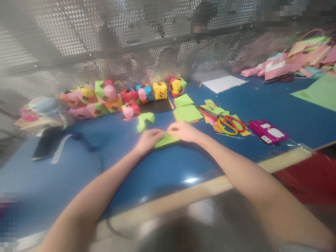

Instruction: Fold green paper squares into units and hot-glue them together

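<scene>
Both of my hands meet over a piece of green paper on the blue table. My left hand pinches its left side, and my right hand grips the upper right part with bent fingers. The fingertips nearly touch each other, and they cover the paper's top edge. Just beyond my left hand lies a folded green paper piece. Behind my right hand sits a stack of green paper squares. To the right, scissors with red and yellow handles rest on coloured paper scraps.
Folded paper balls line the back along a perforated metal screen. A phone lies left. A purple case, white paper and a heap of pink strips are on the right. The table's pale edge runs nearest me.
</scene>
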Available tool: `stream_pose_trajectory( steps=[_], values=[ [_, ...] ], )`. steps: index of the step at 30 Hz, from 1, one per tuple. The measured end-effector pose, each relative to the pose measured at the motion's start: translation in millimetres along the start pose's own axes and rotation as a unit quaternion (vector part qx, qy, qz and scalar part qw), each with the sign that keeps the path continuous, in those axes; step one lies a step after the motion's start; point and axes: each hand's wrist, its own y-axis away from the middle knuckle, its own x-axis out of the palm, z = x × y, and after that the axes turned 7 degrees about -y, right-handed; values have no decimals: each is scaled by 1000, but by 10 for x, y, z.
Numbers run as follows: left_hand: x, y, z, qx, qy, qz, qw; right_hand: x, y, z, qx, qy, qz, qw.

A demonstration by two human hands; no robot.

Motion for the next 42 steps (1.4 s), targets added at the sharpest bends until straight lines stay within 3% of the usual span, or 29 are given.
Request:
stream_pose_trajectory(
  steps=[10, 19, 22, 28, 34, 42],
  values=[
    [-5, -45, 124, -7, 114, 48, 992, -54, 3, -16, 1, -25, -17, 1000],
    [-49, -87, 152, 3, 140, 13, 990, -40, 5, 19, 13, -26, -18, 999],
    [-56, -70, 104, 10, 113, 15, 993, -20, 13, 12, 5, -24, -16, 1000],
    [-49, -28, 37, 60, -38, 36, 997, 12, 36, 23, -3, -21, 3, 1000],
    [-65, -30, 28, 84, -61, 33, 994, -1, 51, 23, -22, -26, 4, 999],
    [53, -3, 48, 115, -88, -19, 989, 17, 49, 16, -86, 86, 4, 993]
  ],
)
